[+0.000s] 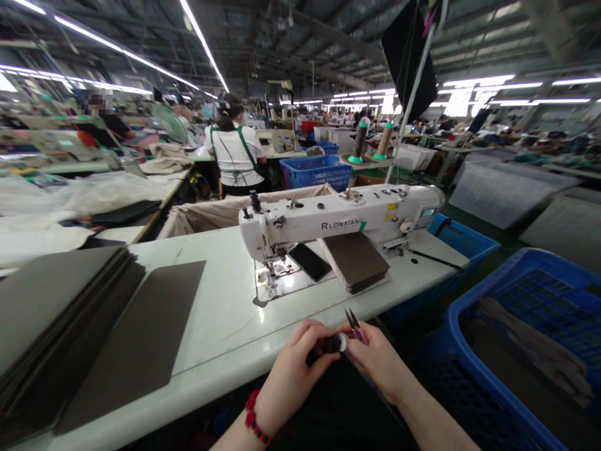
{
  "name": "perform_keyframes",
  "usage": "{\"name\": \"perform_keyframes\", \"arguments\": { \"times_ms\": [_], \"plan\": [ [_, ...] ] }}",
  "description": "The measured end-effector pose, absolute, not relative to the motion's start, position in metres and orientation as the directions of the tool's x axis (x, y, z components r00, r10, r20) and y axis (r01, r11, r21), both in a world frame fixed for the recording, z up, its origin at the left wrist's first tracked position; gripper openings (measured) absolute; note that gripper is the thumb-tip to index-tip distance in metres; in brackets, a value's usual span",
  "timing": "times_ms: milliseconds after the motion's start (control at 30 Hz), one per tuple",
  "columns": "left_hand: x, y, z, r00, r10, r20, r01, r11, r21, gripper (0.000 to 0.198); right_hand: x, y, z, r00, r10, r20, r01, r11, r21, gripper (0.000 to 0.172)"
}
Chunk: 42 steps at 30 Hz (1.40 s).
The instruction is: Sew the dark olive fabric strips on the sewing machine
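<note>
You're working under long fluorescent strip lights (122,44) and a dark industrial ceiling (291,31). Rows of workbenches (469,147) stretch away across your green floor (469,219).

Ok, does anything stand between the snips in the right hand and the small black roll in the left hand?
Nothing visible does. The thread snips in the right hand sit right beside the small black roll held in the left hand, with no other object between them.

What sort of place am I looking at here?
Most likely a large sewing factory: an industrial sewing machine on a white worktable, a stack of cut dark panels, and a worker among rows of similar stations.
</note>
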<state>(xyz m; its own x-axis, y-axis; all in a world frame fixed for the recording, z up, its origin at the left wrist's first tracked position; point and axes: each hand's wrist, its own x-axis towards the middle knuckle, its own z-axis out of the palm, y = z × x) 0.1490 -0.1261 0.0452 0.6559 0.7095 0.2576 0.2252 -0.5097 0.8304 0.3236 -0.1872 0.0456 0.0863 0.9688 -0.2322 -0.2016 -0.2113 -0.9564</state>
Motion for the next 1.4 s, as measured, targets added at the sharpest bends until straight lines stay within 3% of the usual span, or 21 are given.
{"name": "perform_keyframes", "arguments": {
  "times_ms": [167,333,467,667,933,1067,1167,1233,1400],
  "plan": [
    [0.156,-0.094,0.024,0.573,0.789,0.222,0.314,-0.462,0.829,0.020,0.338,-0.178,0.040,0.074,0.974,-0.215,-0.452,-0.160,-0.877,0.020],
    [0.148,-0.045,0.000,0.508,0.825,0.248,0.481,-0.511,0.712,0.019,0.353,-0.177,0.040,0.022,0.983,-0.180,-0.643,-0.124,-0.756,0.020],
    [0.147,-0.042,0.008,0.477,0.824,0.306,0.551,-0.551,0.627,0.027,0.357,-0.176,0.040,0.005,0.983,-0.183,-0.716,-0.124,-0.687,0.016],
    [0.176,-0.083,0.071,0.690,0.558,0.460,0.316,-0.805,0.502,0.027,0.355,-0.173,0.035,0.002,0.974,-0.228,-0.777,-0.142,-0.613,0.017],
    [0.207,-0.091,0.093,0.782,0.379,0.495,0.226,-0.912,0.343,0.012,0.348,-0.170,0.032,0.001,0.963,-0.268,-0.878,-0.128,-0.461,0.019],
    [0.222,-0.055,0.134,0.755,0.376,0.537,0.251,-0.923,0.293,0.018,0.356,-0.170,0.039,0.123,0.951,-0.284,-0.852,-0.046,-0.522,0.016],
    [0.248,0.001,0.183,0.800,0.319,0.508,0.300,-0.946,0.121,0.028,0.361,-0.174,0.047,0.171,0.950,-0.261,-0.820,-0.009,-0.572,0.012],
    [0.273,0.044,0.212,0.825,0.290,0.486,0.299,-0.952,0.061,0.019,0.361,-0.178,0.049,0.205,0.946,-0.250,-0.783,0.005,-0.622,0.014],
    [0.336,0.125,0.253,0.945,0.214,0.249,0.242,-0.966,-0.088,0.028,0.365,-0.189,0.041,0.257,0.941,-0.221,-0.676,0.012,-0.737,0.026]
  ]
}}
